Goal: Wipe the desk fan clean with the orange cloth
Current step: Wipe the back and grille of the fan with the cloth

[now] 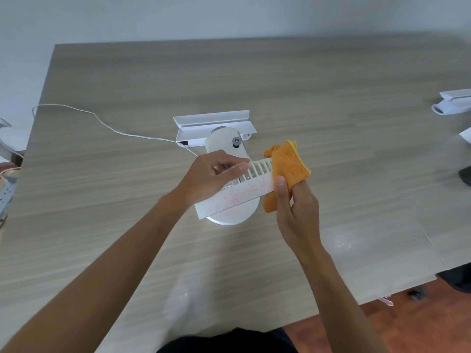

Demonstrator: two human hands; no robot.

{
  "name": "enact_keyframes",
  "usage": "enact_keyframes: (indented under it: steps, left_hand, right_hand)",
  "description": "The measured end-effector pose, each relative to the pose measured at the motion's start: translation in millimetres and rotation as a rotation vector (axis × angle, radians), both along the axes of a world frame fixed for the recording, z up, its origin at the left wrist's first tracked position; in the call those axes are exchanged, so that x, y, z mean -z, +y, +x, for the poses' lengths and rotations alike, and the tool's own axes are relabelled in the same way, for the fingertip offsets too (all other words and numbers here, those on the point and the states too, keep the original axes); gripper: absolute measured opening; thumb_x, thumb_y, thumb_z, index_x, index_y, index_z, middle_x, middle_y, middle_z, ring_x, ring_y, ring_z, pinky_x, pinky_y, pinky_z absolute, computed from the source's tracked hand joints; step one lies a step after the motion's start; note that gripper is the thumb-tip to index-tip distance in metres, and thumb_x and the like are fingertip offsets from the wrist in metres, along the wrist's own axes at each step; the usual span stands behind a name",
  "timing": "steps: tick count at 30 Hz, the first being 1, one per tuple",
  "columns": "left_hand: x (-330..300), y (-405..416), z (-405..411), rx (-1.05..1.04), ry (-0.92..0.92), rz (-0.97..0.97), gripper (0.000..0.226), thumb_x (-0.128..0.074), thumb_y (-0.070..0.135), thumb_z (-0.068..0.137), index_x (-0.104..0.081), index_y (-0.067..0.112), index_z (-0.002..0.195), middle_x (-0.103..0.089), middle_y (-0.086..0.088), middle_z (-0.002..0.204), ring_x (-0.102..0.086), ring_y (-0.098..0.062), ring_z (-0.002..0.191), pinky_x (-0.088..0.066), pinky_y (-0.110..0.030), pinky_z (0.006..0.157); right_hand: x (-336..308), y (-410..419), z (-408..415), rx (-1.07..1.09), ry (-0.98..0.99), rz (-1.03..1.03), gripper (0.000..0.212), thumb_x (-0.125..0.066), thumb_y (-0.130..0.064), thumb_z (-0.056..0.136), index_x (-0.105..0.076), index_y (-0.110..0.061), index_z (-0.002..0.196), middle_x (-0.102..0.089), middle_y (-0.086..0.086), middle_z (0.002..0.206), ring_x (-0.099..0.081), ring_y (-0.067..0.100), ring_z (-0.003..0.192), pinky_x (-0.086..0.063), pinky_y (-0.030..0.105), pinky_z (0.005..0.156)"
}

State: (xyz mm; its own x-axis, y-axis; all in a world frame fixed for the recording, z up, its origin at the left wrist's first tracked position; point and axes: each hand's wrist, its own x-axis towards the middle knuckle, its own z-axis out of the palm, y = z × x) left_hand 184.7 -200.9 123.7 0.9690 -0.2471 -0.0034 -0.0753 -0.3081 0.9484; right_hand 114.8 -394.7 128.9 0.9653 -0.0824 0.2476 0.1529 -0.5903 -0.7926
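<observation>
The white desk fan (244, 192) stands on a round base in the middle of the wooden desk (280, 85), its slatted grille tilted up towards me and its front edge speckled pink. My left hand (216, 177) grips the left part of the grille from above. My right hand (297, 210) holds the orange cloth (288, 164), which is draped over my fingers and pressed against the right end of the fan head. A fold of the cloth hangs below my thumb.
Behind the fan lies a white angled bracket (214, 123), and a thin white cable (114, 128) runs off the desk's left edge. More white items (453, 101) sit at the far right. A power strip (6, 194) lies at the left edge.
</observation>
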Motion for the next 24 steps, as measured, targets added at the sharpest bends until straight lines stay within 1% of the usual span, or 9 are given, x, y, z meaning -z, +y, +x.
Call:
enact_keyframes:
  steps: [4, 8, 12, 14, 16, 17, 19, 21, 24]
  left_hand:
    - [2.6, -0.2, 0.2, -0.003, 0.000, -0.023, 0.031, -0.061, 0.055, 0.078, -0.075, 0.038, 0.100, -0.065, 0.011, 0.083, -0.059, -0.006, 0.079, -0.042, -0.011, 0.071]
    - [3.5, 0.5, 0.7, -0.002, -0.020, -0.004, 0.033, -0.061, 0.058, 0.077, -0.075, 0.039, 0.099, -0.066, 0.007, 0.084, -0.058, -0.005, 0.077, -0.041, -0.010, 0.070]
    - [4.0, 2.0, 0.0, 0.001, -0.030, -0.006, 0.044, -0.062, 0.058, 0.076, -0.078, 0.028, 0.105, -0.062, 0.017, 0.074, -0.055, 0.001, 0.069, -0.039, -0.009, 0.067]
    - [6.4, 3.0, -0.4, 0.001, -0.028, -0.008, 0.042, -0.065, 0.054, 0.077, -0.077, 0.027, 0.106, -0.060, 0.017, 0.073, -0.054, 0.000, 0.068, -0.040, -0.010, 0.065]
    - [8.7, 2.5, -0.9, 0.002, -0.031, -0.006, 0.036, -0.068, 0.050, 0.079, -0.077, 0.028, 0.107, -0.059, 0.019, 0.072, -0.053, -0.001, 0.068, -0.042, -0.012, 0.065]
    - [9.6, 1.9, -1.1, -0.001, -0.032, -0.003, 0.032, -0.070, 0.046, 0.081, -0.077, 0.028, 0.107, -0.059, 0.018, 0.072, -0.053, -0.001, 0.068, -0.043, -0.013, 0.066]
    - [9.5, 0.9, -1.8, -0.008, -0.031, 0.002, 0.024, -0.072, 0.035, 0.085, -0.077, 0.026, 0.107, -0.058, 0.013, 0.073, -0.053, -0.002, 0.069, -0.042, -0.013, 0.066]
    - [7.3, 0.9, -2.8, -0.017, -0.032, 0.008, 0.022, -0.070, 0.032, 0.086, -0.076, 0.026, 0.107, -0.059, 0.012, 0.074, -0.053, -0.002, 0.069, -0.040, -0.010, 0.065]
    - [5.2, 1.0, -4.0, -0.026, -0.027, 0.004, 0.020, -0.069, 0.031, 0.087, -0.076, 0.026, 0.105, -0.060, 0.011, 0.076, -0.053, -0.001, 0.069, -0.039, -0.010, 0.065]
  right_hand:
    - [5.6, 7.6, -4.4, 0.017, -0.075, -0.087, 0.052, -0.031, -0.044, 0.102, -0.056, -0.010, 0.133, -0.065, 0.013, 0.113, -0.060, 0.016, 0.084, -0.037, 0.007, 0.070]
    - [10.5, 19.7, -10.0, 0.024, -0.207, -0.171, 0.050, -0.035, -0.034, 0.104, -0.058, 0.003, 0.127, -0.059, 0.010, 0.128, -0.064, 0.044, 0.103, -0.056, 0.047, 0.081]
    - [14.2, 24.0, -15.8, -0.075, -0.349, -0.203, 0.040, -0.048, -0.016, 0.100, -0.055, 0.011, 0.129, -0.040, 0.000, 0.147, -0.048, 0.039, 0.134, -0.052, 0.058, 0.088]
    - [17.1, 16.4, -16.0, -0.071, -0.359, -0.212, 0.035, -0.051, -0.013, 0.099, -0.061, 0.012, 0.121, -0.052, 0.010, 0.140, -0.062, 0.042, 0.114, -0.057, 0.053, 0.079]
    - [15.6, 8.8, -16.3, -0.021, -0.334, -0.206, 0.032, -0.050, -0.013, 0.098, -0.066, 0.012, 0.109, -0.069, 0.020, 0.107, -0.067, 0.034, 0.081, -0.057, 0.026, 0.072]
    - [12.0, 6.2, -16.6, 0.004, -0.315, -0.190, 0.029, -0.050, -0.011, 0.097, -0.067, 0.011, 0.106, -0.070, 0.020, 0.094, -0.063, 0.027, 0.074, -0.048, 0.008, 0.074]
    - [3.6, 3.8, -17.4, 0.028, -0.319, -0.160, 0.024, -0.053, -0.001, 0.094, -0.065, 0.006, 0.113, -0.070, 0.016, 0.090, -0.058, 0.015, 0.075, -0.035, -0.002, 0.078]
    - [-3.0, 4.5, -15.9, -0.010, -0.328, -0.117, 0.037, -0.052, 0.002, 0.094, -0.056, -0.003, 0.130, -0.069, 0.008, 0.109, -0.060, 0.007, 0.092, -0.043, 0.007, 0.088]
    - [-2.1, 2.9, -11.7, -0.085, -0.370, -0.127, 0.036, -0.053, 0.000, 0.096, -0.059, -0.006, 0.130, -0.062, 0.009, 0.131, -0.059, 0.022, 0.119, -0.053, 0.041, 0.095]
